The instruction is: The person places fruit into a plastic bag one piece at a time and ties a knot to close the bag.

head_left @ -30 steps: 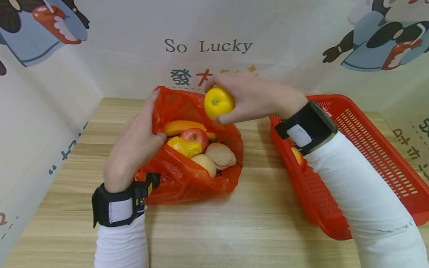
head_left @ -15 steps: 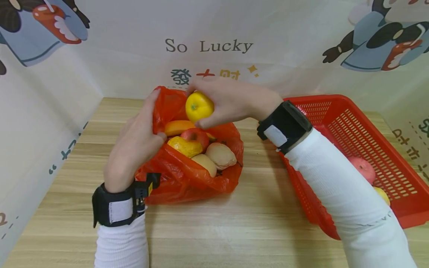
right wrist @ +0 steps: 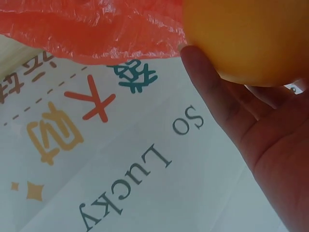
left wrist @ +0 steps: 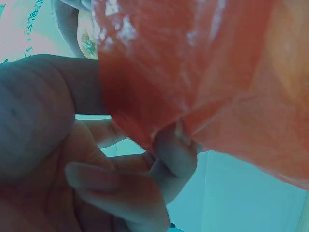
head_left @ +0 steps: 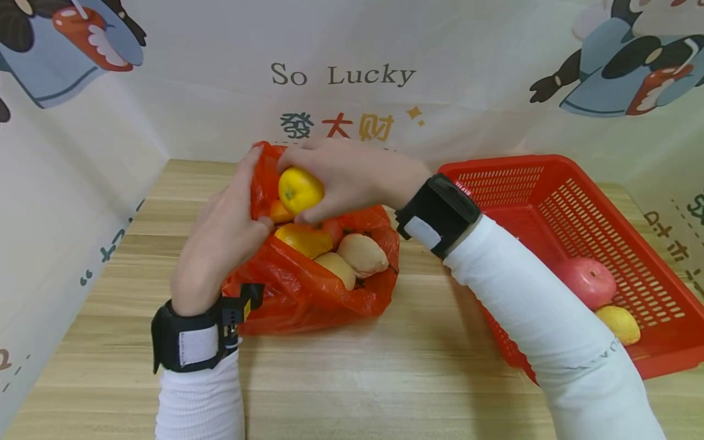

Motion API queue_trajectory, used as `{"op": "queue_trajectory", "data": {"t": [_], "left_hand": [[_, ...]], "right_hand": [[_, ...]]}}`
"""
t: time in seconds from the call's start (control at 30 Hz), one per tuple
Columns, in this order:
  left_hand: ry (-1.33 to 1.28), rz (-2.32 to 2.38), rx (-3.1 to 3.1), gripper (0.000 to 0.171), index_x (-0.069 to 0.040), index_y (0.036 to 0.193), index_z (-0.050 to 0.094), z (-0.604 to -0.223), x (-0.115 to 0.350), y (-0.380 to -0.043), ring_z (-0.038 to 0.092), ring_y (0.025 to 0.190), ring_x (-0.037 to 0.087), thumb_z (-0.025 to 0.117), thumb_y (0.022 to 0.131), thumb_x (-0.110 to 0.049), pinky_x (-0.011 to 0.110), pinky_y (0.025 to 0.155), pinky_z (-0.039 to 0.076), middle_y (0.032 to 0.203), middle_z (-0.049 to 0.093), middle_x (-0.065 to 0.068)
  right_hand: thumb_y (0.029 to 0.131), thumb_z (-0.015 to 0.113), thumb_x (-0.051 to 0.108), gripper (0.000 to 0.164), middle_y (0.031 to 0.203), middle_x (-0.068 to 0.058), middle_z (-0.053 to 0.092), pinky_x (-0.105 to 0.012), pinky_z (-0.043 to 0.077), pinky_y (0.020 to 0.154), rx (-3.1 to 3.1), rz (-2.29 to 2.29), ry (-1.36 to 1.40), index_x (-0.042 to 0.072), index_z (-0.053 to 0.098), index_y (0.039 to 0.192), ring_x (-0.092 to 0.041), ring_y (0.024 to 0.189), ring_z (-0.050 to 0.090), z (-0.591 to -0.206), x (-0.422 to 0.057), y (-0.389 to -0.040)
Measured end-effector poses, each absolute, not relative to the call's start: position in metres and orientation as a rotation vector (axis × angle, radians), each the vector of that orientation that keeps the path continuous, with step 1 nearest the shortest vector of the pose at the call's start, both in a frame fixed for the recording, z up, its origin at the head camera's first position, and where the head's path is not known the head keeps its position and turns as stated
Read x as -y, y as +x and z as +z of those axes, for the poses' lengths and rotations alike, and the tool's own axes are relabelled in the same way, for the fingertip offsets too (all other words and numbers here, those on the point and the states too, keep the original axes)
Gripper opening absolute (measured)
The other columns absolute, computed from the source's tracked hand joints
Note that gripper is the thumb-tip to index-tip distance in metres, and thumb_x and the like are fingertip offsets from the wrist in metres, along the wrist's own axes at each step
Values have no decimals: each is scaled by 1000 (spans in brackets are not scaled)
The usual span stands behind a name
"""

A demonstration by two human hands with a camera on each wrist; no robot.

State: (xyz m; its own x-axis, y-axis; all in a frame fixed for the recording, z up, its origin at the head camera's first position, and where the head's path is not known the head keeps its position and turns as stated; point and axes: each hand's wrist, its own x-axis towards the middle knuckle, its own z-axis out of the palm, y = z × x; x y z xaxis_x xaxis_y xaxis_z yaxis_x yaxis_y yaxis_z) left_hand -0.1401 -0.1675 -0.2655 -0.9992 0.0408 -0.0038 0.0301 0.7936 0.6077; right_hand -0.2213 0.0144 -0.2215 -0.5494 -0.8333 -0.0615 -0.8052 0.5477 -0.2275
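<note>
In the head view my left hand (head_left: 217, 229) grips the left rim of a red plastic bag (head_left: 297, 305), and the left wrist view shows the thin bag film (left wrist: 159, 63) between its fingers. My right hand (head_left: 357, 174) holds a round yellow fruit (head_left: 300, 190) over the bag's mouth; in the right wrist view its fingers curl round the fruit (right wrist: 246, 38). Inside the bag lie a lumpy yellow fruit (head_left: 304, 240), two pale beige rounded pieces, one of them (head_left: 363, 255) at the right, and a mostly covered red apple (head_left: 333, 230). An orange-yellow piece (head_left: 279, 212) is partly hidden behind the held fruit.
To the right stands a red perforated basket (head_left: 511, 168) holding a pinkish-red round fruit (head_left: 587, 282) and a yellow lemon-like fruit (head_left: 618, 324). My right sleeve covers part of it. A printed white sheet (head_left: 467, 73) rises behind the wooden table (head_left: 385, 379).
My right hand has carried the yellow fruit leftward and lower, from the bag's right side to over its left part. More of the basket shows. My left hand stays on the rim.
</note>
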Motion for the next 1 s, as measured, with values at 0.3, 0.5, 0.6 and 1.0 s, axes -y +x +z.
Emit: {"op": "queue_trajectory", "data": {"t": [0.3,0.5,0.6,1.0], "left_hand": [[62,954,-2993,92,-24,160,0,-265,169,-141,54,69,30,56,89,-3,34,60,49,128,52,22],[62,948,-2996,92,-26,160,1,-264,169,-141,52,71,30,52,88,-1,32,57,44,136,48,22],[48,945,-2994,91,-28,160,1,-264,169,-141,53,82,33,50,88,0,33,62,46,141,45,21],[65,949,-3007,90,-21,160,2,-266,167,-141,51,99,38,51,88,1,38,67,49,156,34,19]], "right_hand": [[83,68,51,56,113,0,56,-30,47,87,-2699,-70,-1430,25,52,130,-17,100,52,-236,4,-216],[86,64,48,50,111,1,57,-29,48,86,-2698,-15,-1359,21,51,126,-16,99,54,-249,13,-216],[86,64,50,52,110,0,57,-28,49,82,-2716,-27,-1335,19,51,126,-17,97,54,-255,17,-217],[84,66,57,62,121,-6,45,-27,55,79,-2881,-49,-1214,18,50,129,-19,98,55,-279,28,-219]]}}
